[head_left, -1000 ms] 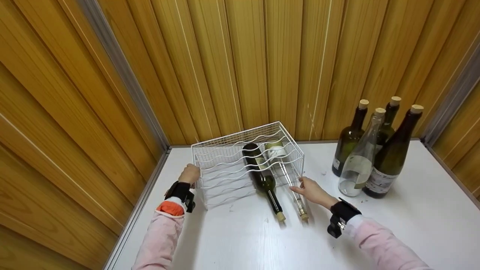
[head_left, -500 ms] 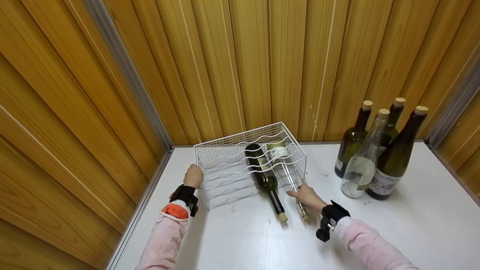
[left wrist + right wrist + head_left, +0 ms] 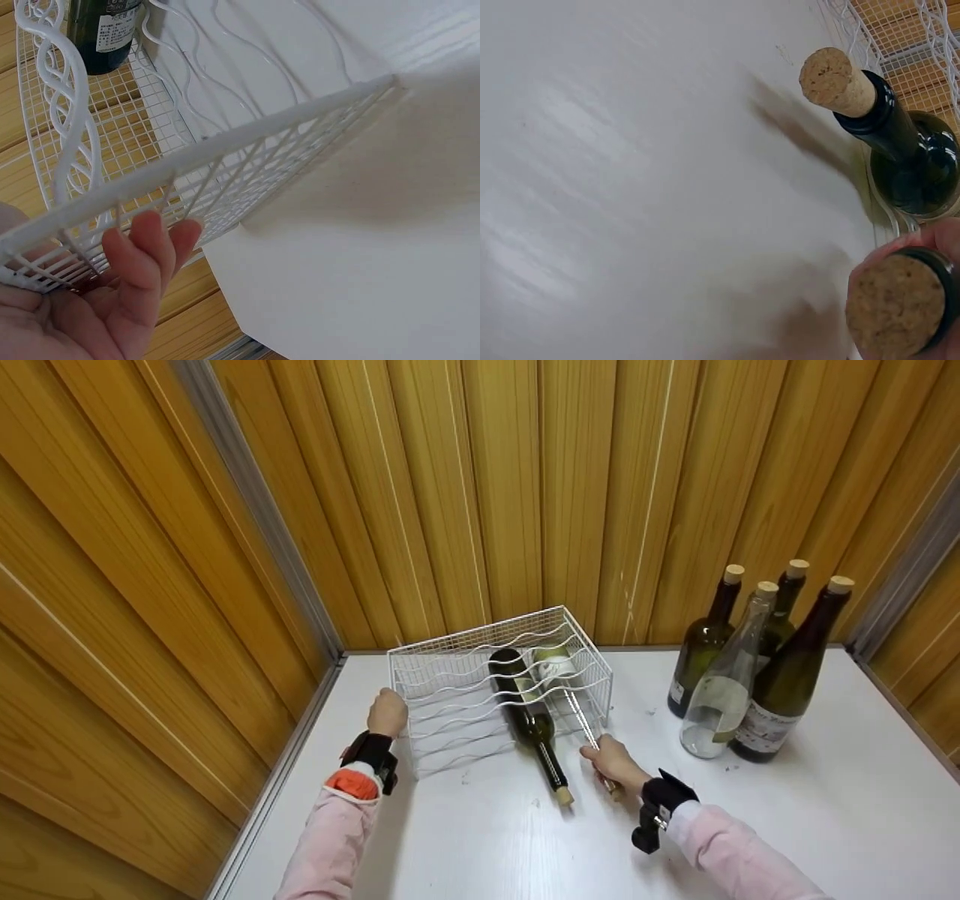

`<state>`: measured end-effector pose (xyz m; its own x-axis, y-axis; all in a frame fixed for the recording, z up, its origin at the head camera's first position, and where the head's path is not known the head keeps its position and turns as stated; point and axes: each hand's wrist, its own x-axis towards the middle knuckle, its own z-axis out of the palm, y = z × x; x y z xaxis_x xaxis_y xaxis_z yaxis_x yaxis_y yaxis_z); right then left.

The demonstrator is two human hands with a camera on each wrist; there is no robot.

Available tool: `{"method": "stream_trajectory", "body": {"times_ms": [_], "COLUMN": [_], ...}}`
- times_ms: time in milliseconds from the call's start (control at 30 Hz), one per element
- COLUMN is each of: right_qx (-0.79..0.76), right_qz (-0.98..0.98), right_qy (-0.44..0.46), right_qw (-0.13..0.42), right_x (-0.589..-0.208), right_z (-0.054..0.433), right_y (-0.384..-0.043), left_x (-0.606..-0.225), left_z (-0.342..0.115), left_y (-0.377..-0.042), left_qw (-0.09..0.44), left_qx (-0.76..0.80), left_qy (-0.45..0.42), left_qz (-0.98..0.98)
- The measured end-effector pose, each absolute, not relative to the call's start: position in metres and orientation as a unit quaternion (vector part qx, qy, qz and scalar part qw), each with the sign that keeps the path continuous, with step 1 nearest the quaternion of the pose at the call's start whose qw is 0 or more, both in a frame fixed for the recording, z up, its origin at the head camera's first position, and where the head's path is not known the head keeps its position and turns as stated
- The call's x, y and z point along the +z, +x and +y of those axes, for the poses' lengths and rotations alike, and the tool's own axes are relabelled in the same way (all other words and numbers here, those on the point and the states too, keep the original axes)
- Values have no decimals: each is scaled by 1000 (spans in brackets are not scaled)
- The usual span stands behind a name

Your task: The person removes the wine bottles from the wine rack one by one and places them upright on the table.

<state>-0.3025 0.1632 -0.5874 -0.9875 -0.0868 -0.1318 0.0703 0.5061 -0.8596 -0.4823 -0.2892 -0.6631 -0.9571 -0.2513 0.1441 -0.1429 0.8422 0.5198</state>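
Observation:
A white wire wine rack [image 3: 450,712] with wavy bars stands at an angle on the white table. My left hand [image 3: 388,712] grips its left mesh side; in the left wrist view, curled fingers [image 3: 142,251] lie against the mesh. Two corked wine bottles lie in the rack, necks toward me. The dark green bottle [image 3: 529,720] is the left one. Beside it is a pale glass bottle [image 3: 555,666] with a white label, and my right hand [image 3: 616,759] grips its neck just behind the cork. That cork [image 3: 896,306] looms close in the right wrist view.
Several corked bottles stand upright in a cluster to the right: a clear bottle [image 3: 716,705], a dark bottle [image 3: 701,652] and a labelled brown-green one [image 3: 784,690] among them. Wood-patterned panels [image 3: 495,495] close off the back and sides of the table [image 3: 480,840].
My right hand has moved from the rack's right front corner down to the pale bottle's neck and closed round it. My left hand keeps its hold; rack and bottles look unmoved.

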Motion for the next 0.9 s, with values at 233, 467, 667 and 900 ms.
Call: {"method": "stream_trajectory", "body": {"times_ms": [233, 467, 667, 900], "right_qx": [-493, -494, -489, -499], "right_qz": [864, 861, 862, 850], "right_qy": [30, 45, 47, 54], "right_qw": [103, 114, 127, 158], "right_x": [-571, -558, -546, -527], "right_z": [160, 162, 166, 172], "right_y": [-290, -276, -267, -256], "left_x": [-667, -666, -662, -666], "left_z": [-289, -286, -284, -288], "left_y": [-483, -482, -481, -481], "left_qw": [115, 114, 120, 122], "left_qx": [-274, -285, -277, -280], "left_qy": [110, 114, 113, 105], "left_qz": [-949, -945, -947, -947]}}
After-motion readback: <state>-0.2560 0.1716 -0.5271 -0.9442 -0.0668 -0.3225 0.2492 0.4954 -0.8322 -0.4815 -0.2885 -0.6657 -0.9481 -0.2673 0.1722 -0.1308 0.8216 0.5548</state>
